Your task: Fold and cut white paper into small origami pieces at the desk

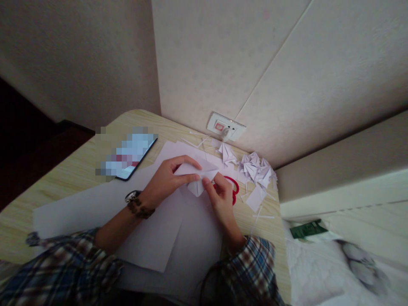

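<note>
A piece of folded white paper (pixel 196 188) is held between both hands above the sheets on the table. My left hand (pixel 172 176) is closed on its left side, with the thumb along the near edge and the index finger over the far edge. My right hand (pixel 219 193) pinches the right side between thumb and fingers. The two thumbs almost meet at the paper's middle. Red-handled scissors (pixel 235 189) lie just right of my right hand, which partly hides them; their blades do not show.
White paper sheets (pixel 153 246) spread over the wooden table (pixel 73 178). A lit phone (pixel 130 159) lies at left. Folded paper pieces (pixel 256 168) are heaped at back right, beside paper strips (pixel 263 216). A plug sits in the wall socket (pixel 216 125). A green packet (pixel 307 229) lies at right.
</note>
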### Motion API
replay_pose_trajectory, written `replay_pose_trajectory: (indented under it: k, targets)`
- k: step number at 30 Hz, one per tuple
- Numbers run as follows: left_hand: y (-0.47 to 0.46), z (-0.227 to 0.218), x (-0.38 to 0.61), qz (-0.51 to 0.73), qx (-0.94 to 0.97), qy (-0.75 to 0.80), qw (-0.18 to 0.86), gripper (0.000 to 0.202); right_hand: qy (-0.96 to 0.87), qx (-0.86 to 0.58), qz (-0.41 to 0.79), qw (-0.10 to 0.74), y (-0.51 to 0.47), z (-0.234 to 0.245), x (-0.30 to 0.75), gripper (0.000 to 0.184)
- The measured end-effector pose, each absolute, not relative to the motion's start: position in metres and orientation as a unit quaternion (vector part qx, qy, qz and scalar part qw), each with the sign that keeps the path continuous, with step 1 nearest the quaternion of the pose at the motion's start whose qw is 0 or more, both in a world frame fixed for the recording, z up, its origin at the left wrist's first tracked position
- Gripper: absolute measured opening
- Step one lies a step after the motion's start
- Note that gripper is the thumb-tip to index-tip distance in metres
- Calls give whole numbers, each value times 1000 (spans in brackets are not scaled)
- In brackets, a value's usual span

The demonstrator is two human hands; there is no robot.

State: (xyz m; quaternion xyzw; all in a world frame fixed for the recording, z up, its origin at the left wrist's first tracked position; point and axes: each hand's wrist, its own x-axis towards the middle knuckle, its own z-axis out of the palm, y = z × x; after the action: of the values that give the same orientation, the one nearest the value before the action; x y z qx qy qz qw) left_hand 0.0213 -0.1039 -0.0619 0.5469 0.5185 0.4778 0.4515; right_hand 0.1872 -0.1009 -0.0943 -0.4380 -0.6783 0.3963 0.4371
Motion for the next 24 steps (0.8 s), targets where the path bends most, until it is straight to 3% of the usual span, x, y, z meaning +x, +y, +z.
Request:
replay_pose_trajectory:
  k: [15,24]
  targets:
    - [-104,-65,19,509,527,556,392,18,-703,-413,412,408,-98,-90,186,30]
    - [-105,-65,21,530,503,540,417,22,-715,-402,398,411,-100,-89,186,30]
